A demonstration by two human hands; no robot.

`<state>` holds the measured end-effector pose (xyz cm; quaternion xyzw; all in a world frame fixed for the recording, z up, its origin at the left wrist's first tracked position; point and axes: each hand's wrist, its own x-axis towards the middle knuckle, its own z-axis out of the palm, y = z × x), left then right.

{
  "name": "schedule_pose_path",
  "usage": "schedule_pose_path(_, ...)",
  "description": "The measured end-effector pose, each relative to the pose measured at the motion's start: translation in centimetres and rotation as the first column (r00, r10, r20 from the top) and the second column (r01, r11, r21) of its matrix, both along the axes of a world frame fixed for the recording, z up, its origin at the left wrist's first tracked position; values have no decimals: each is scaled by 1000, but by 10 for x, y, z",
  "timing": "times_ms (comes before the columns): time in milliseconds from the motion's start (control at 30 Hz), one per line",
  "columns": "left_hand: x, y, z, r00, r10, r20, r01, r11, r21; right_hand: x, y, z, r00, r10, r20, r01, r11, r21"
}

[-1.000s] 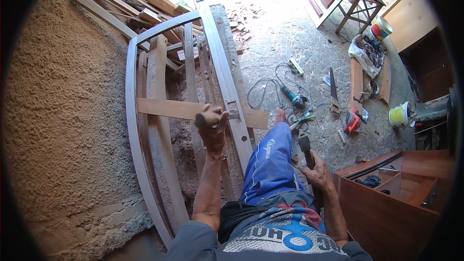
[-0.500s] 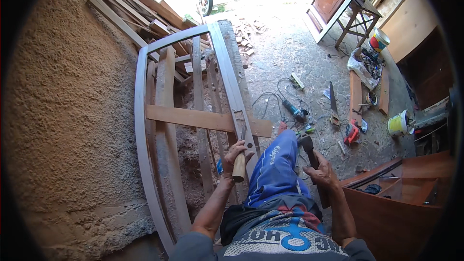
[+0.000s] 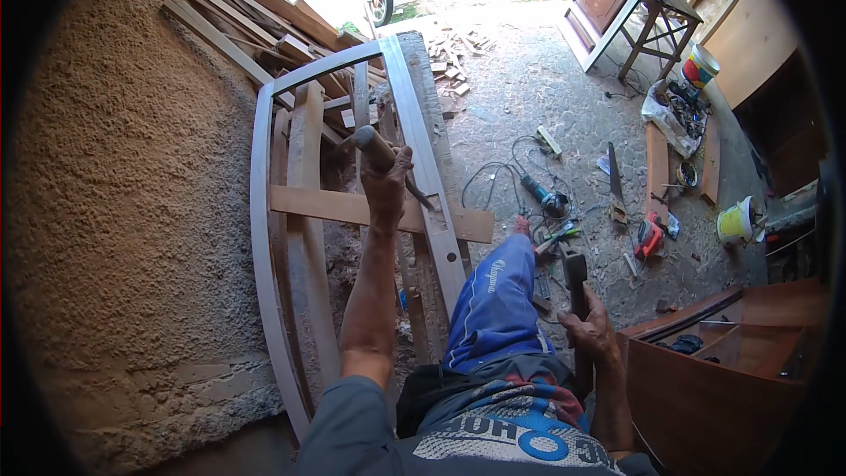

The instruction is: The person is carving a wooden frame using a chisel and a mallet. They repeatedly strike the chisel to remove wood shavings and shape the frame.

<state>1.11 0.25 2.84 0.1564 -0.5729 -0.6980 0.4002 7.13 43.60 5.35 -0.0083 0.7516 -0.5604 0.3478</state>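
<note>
My left hand is wrapped round the wooden handle of a chisel. The handle slants up to the left, and the blade reaches down to a slot cut in the right rail of an arched wooden frame. Whether the tip touches the wood is hard to tell. Nearer to me on that rail is a dark round hole. Beside my right thigh, my right hand grips a hammer by its dark handle, with the head up and away from the rail.
A loose board crosses the frame. Rough wall rises at the left, with stacked timber behind. On the floor lie an angle grinder with its cord, a handsaw and a red power tool. A wooden cabinet stands right.
My left hand has moved forward and left with the chisel, which has swung over so its handle points away from me. My right hand has shifted slightly, still with the hammer.
</note>
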Motion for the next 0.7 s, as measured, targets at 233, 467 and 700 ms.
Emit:
schedule_pose_path(233, -36, -16, -18, 989, -65, 131, 84, 985, -148, 0, -7, -2, 998, -66, 20, 65, 998, 18)
schedule_pose_path(467, -48, -17, -27, 971, 132, 201, -76, 961, -264, -9, -27, 7, 998, 36, -56, -28, 990, 137)
schedule_pose_path(700, 2, 16, 9, 681, 207, 703, 300, 796, -525, -16, -26, 1, 999, 49, -21, -47, 993, 104)
